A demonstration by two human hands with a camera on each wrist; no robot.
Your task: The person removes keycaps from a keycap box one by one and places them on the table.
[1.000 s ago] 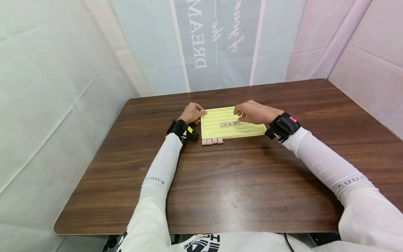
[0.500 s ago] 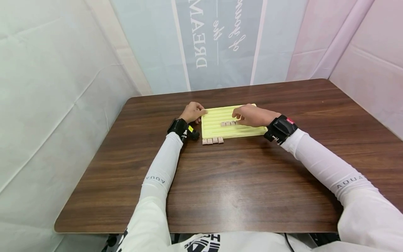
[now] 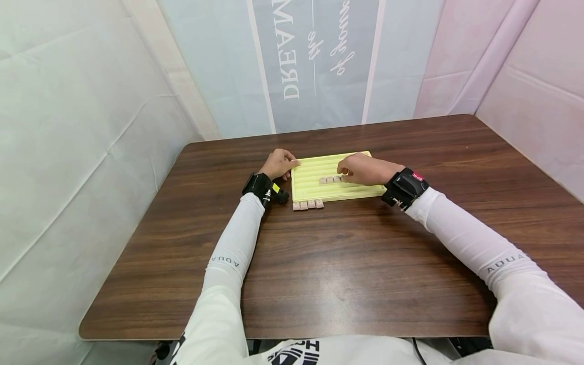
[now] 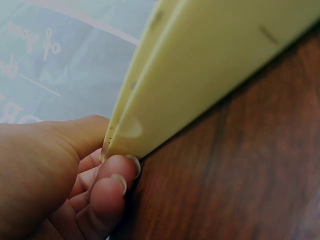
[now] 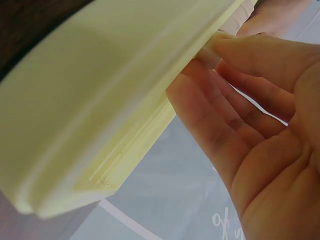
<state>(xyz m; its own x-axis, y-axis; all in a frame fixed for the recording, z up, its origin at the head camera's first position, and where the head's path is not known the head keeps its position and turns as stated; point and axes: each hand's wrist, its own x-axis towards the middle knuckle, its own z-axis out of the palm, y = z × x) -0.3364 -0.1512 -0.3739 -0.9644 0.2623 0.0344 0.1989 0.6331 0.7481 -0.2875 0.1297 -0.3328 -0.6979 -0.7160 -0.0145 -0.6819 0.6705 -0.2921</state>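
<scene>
A yellow ridged tray lies near the far side of the table. My left hand grips its left edge; in the left wrist view the thumb lies on one side of the rim, with curled fingers on the other. A short row of small beige keycaps sits in a middle groove. At the right end of that row, my right hand pinches a keycap between thumb and fingertips, low over the tray. Several more keycaps stand in a line along the tray's front left edge.
The brown wooden table extends around the tray on all sides. Behind it hangs a pale blue printed curtain, and a white fabric wall borders the left side.
My right hand has come down slightly and closer to the row, its fingertips now at the row's right end. The left hand and the tray keep their places.
</scene>
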